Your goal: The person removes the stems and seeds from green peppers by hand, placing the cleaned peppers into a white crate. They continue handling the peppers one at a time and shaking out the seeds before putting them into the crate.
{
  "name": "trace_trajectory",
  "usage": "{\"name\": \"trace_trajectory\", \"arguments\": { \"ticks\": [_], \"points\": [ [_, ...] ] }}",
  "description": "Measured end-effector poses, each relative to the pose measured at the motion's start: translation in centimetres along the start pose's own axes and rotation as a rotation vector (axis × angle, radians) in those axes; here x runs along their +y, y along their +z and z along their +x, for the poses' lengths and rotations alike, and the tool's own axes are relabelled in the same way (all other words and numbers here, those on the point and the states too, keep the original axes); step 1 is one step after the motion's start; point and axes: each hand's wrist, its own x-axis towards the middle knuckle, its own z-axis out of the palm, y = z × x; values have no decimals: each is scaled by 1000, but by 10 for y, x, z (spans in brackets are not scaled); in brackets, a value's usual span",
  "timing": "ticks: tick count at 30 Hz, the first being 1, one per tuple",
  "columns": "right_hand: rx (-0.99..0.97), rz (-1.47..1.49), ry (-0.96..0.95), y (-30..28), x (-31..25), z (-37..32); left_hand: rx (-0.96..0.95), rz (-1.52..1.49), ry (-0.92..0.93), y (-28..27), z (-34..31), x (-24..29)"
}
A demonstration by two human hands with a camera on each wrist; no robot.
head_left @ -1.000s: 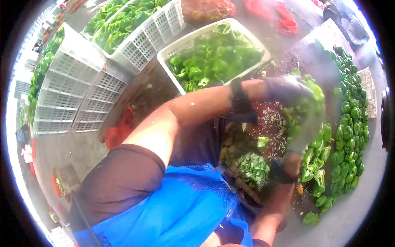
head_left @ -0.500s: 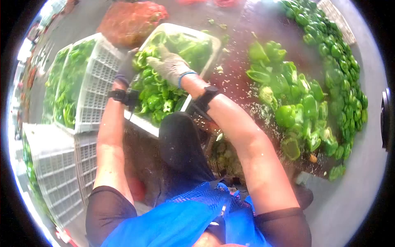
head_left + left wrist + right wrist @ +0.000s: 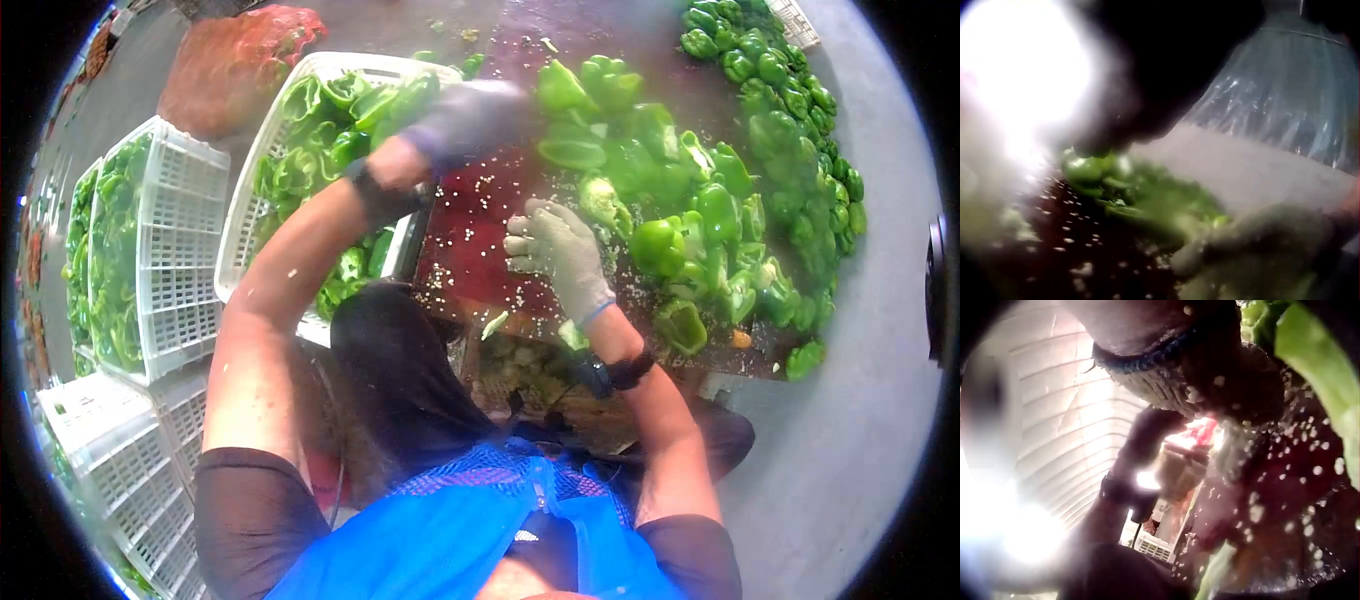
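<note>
My right hand (image 3: pixel 563 258), in a pale knit glove with a blue cuff, hangs over a dark red board (image 3: pixel 465 240) scattered with white seeds. Its fingers are loosely extended, with nothing between them. Blurred by motion, my gloved left hand (image 3: pixel 470 118) reaches across the right rim of a white crate (image 3: pixel 240 225), fingers stretched toward the board; no object shows in it. Cut green bell peppers (image 3: pixel 335 145) fill that crate. To the right of my right hand lies a pile of halved green peppers (image 3: pixel 690 215), pale insides showing on several.
Whole green peppers (image 3: pixel 790 150) form a long heap along the board's right side. Stacked white crates (image 3: pixel 180 240) with peppers stand at the left. A red mesh sack (image 3: pixel 235 70) lies behind the near crate. My knee (image 3: pixel 385 340) is against the board's near side.
Both hands first reached into the halved peppers on the board, then were down among the cut peppers in the crate. Now they have swung back right, empty as far as shows.
</note>
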Motion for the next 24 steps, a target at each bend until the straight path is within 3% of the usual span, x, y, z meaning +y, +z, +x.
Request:
{"name": "trace_trajectory", "arguments": {
  "ticks": [2, 5, 6, 8, 10, 12, 14, 15, 17, 18, 20, 21, 24],
  "points": [
    [54, 111, -5, -14, 1, -3, -87, 105, 94, 39, 34, 5],
    [130, 83, -65, -25, -4, -5, -300, 287, -86, 53, 61, 40],
    [138, 107, -77, -29, -3, -5, -197, 279, -183, 66, 63, 44],
    [123, 58, -117, -36, 1, -6, -183, 316, -145, 63, 59, 57],
    [76, -17, -156, -37, 2, -8, -146, 335, 44, 80, 54, 40],
    [121, 13, -96, -32, -2, -6, -35, 309, -71, 105, 52, 18],
    [112, -10, -63, -32, -4, -2, -229, -63, -403, 68, 47, 35],
    [66, 64, -40, -34, -3, -2, -248, -141, -444, 56, 40, 37],
    [-87, 126, -70, -39, -2, -3, -291, -300, -503, 38, 24, 38],
    [-51, 79, -103, -38, -1, -7, -222, -356, -460, 40, 12, 33],
    [-41, 26, -171, -30, -1, -8, -327, -229, -422, 27, 2, 49],
    [-7, 8, -203, -26, 0, -6, -341, -346, -494, 17, -4, 60],
    [35, 96, -220, -14, 2, 4, -417, -568, -483, 34, -13, 67]
  ]
}}
